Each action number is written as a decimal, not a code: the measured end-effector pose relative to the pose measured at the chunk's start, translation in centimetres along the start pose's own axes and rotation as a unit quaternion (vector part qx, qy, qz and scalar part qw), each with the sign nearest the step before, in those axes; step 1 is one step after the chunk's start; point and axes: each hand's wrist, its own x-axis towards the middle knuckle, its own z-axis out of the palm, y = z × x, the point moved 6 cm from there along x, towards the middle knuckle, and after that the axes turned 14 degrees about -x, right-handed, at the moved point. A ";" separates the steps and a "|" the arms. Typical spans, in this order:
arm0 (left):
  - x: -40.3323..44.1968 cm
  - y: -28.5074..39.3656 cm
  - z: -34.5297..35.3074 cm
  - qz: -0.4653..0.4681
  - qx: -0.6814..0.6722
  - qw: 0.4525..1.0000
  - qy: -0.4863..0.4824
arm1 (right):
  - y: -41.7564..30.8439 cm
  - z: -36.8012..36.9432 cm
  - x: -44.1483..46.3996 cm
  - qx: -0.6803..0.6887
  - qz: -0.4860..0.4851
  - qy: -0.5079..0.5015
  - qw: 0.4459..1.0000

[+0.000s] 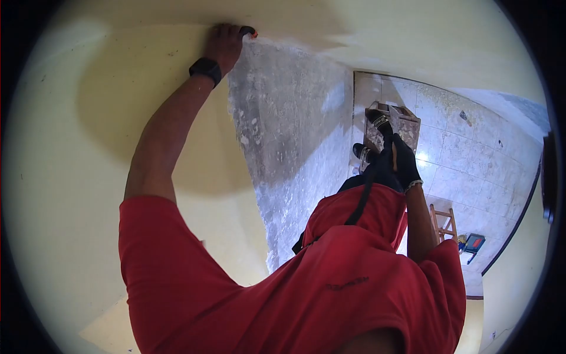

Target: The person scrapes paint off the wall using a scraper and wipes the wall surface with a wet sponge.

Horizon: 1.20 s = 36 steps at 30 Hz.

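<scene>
The left hand [224, 48], raised, grips a small black-and-orange tool [250, 32] at the upper edge of a grey wall patch [289, 106]. The gloved right hand [405, 164] is lowered, its grip indeterminable; beyond it lie the sandals [380, 121] and a worn box [408, 131], with a wooden frame [433, 219] nearer the body.

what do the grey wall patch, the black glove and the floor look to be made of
The grey wall patch looks like bare cement or plaster, matt, mottled with whitish flecks. The black glove seems to be fabric, perhaps coated; it is too dark to tell its finish. The floor is probably glazed ceramic tile: straight joint lines and a bright reflection.
</scene>
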 end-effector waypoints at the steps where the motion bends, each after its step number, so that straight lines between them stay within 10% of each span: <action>1: -0.7 0.6 0.4 -0.002 -0.002 1.000 -0.005 | -0.4 -0.2 -0.3 0.030 0.037 -0.024 0.999; 8: -11.9 12.2 2.1 0.007 -0.140 0.980 -0.144 | -3.9 -1.2 0.3 -0.069 -0.254 0.196 0.945; 11: -20.0 19.1 1.0 -0.013 -0.178 0.964 -0.199 | -5.8 -2.7 0.0 -0.061 -0.239 0.167 0.955; 13: -24.7 23.1 2.5 -0.037 -0.185 0.942 -0.277 | -4.6 -0.8 0.3 0.257 -0.005 -0.075 0.963; 17: -25.8 26.4 -1.6 -0.070 -0.279 0.915 -0.282 | -8.0 1.5 -0.1 0.355 0.108 -0.137 0.918; 20: -26.7 24.7 0.6 -0.414 -0.507 0.736 -0.173 | -12.7 5.5 -1.4 0.348 0.151 -0.271 0.885; 25: -27.7 26.3 1.5 -0.505 -0.667 0.546 0.044 | -20.3 11.5 -5.0 0.337 0.056 -0.337 0.877; 27: -28.5 27.8 1.8 -0.573 -0.744 0.315 0.136 | -22.1 13.5 -6.3 0.335 0.062 -0.362 0.867; 29: -28.4 27.9 0.9 -0.582 -0.750 0.262 0.174 | -23.6 15.5 -7.4 0.318 0.050 -0.380 0.867; 31: -29.1 28.3 -0.4 -0.628 -0.758 0.087 0.153 | -23.7 19.2 -7.8 0.267 0.023 -0.350 0.897; 36: -30.3 28.2 1.0 -0.657 -0.703 0.245 0.118 | -23.2 23.3 -7.5 0.259 -0.107 -0.225 0.933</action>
